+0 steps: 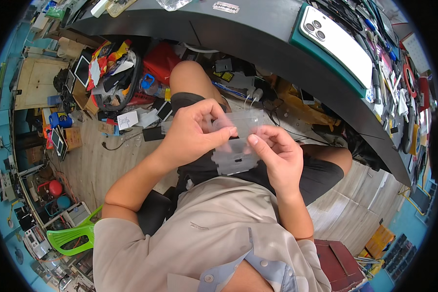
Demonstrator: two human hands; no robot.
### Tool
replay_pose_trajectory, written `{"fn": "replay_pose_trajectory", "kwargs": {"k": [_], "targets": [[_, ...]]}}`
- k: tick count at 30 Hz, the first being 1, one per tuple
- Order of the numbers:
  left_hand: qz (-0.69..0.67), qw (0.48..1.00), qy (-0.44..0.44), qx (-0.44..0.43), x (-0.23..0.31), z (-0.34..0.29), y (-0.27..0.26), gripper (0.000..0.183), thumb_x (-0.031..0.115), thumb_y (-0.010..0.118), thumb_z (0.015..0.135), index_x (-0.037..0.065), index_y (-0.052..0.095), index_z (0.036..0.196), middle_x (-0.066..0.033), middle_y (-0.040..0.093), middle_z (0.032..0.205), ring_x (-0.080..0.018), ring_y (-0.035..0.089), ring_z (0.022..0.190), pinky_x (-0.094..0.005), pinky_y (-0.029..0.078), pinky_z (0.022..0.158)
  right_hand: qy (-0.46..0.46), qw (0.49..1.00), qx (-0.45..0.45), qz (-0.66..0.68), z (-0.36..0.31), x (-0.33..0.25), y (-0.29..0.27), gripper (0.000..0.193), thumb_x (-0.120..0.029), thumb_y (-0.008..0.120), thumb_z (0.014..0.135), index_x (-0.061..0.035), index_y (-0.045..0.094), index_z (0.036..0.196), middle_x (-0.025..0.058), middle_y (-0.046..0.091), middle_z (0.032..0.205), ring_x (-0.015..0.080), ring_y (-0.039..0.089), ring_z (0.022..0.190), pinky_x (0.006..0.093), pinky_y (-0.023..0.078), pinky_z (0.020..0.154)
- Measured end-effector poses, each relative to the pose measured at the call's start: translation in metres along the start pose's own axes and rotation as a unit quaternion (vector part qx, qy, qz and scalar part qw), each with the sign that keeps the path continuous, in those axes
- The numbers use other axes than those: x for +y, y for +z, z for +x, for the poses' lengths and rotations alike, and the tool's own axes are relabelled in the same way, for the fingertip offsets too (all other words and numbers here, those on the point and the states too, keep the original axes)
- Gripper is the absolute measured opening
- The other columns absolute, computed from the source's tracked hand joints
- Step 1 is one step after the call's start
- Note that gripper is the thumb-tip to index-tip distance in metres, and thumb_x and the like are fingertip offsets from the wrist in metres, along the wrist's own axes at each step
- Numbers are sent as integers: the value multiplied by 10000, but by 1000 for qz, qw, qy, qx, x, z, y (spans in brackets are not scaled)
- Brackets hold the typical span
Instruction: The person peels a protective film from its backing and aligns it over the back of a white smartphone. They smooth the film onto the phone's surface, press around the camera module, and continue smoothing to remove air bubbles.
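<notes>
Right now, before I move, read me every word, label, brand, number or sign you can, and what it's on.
None that I can quote.
White card on the floor: print too small to read.
Yellow-and-black packet: too blurred.
Razor blade on the desk: any marking is too small.
Clear plastic piece: no lettering visible.

No lettering or numbers can be read.
</notes>
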State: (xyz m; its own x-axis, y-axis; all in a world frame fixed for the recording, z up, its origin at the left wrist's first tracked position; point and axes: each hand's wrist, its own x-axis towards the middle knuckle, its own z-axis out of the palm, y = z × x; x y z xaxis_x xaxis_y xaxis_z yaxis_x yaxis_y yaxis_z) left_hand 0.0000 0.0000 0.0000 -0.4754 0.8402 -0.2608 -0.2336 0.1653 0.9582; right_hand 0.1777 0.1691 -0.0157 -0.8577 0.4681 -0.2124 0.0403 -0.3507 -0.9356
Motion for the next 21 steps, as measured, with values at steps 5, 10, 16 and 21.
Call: {"fn": "replay_pose_trajectory", "kwargs": {"k": [5, 10, 16, 21], "targets": [[-6, 997, 55, 53, -1, 1, 4, 197, -123, 631, 1006, 12, 531, 1110, -235, 761, 1209, -229, 811, 956, -349, 680, 768, -1, 999, 28, 22, -3, -6, 9, 321, -8, 822, 1039, 43, 713, 1337, 83, 807, 1053, 121, 767, 893, 264, 608, 817], [-68, 997, 24, 41, 4, 1, 8, 349, -86, 580, 1005, 2, 555, 1341, -203, 726, 1272, -195, 775, 916, -341, 647, 778, 5, 999, 9, 43, -5, -4, 9, 288, -9, 819, 1042, 45, 713, 1304, 81, 802, 1051, 124, 764, 896, 264, 607, 810], [-169, 977, -89, -97, 7, 5, -2, 701, 44, 604, 979, 28, 492, 1671, -104, 692, 1255, -159, 686, 899, -319, 550, 793, 33, 998, 3, 53, -4, -6, 5, 293, 5, 799, 1045, 38, 722, 1325, 67, 793, 1044, 125, 756, 877, 262, 585, 813], [-342, 925, -118, -121, 5, 9, -12, 554, 112, 641, 1047, -9, 594, 1586, -85, 700, 1234, -147, 669, 957, -324, 542, 816, 51, 998, -14, 42, -3, -8, 1, 325, 28, 781, 1039, 36, 724, 1359, 47, 788, 1031, 118, 747, 858, 260, 569, 812]]}}
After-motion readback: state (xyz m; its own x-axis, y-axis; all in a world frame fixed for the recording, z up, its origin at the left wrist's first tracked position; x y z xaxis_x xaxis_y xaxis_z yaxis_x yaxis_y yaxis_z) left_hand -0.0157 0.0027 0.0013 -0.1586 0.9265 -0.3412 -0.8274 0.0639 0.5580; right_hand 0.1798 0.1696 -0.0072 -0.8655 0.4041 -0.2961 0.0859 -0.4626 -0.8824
